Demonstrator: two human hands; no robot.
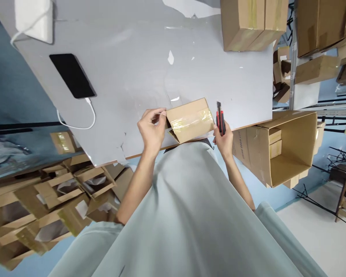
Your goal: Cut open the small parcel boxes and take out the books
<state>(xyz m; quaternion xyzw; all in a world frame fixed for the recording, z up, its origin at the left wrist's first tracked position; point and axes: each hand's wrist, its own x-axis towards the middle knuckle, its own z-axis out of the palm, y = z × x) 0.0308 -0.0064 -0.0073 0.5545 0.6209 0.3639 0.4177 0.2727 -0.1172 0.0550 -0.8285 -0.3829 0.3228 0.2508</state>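
A small cardboard box (190, 120) with clear yellowish tape along its side lies at the table's near edge, right in front of me. My left hand (153, 129) pinches a flap at the box's left end, which stands partly loose. In my right hand (223, 139) is a red and black utility knife (220, 120), held upright with its dark tip pointing away from me. The fingers of that hand also come against the box's right end. What is inside the box is hidden.
The grey table (127, 69) carries a black phone (72, 75) on a white cable, a white device (34, 21) and taped cartons (248, 27). A large open carton (292, 169) holding small boxes stands right. Several opened boxes (52, 207) are heaped on the left.
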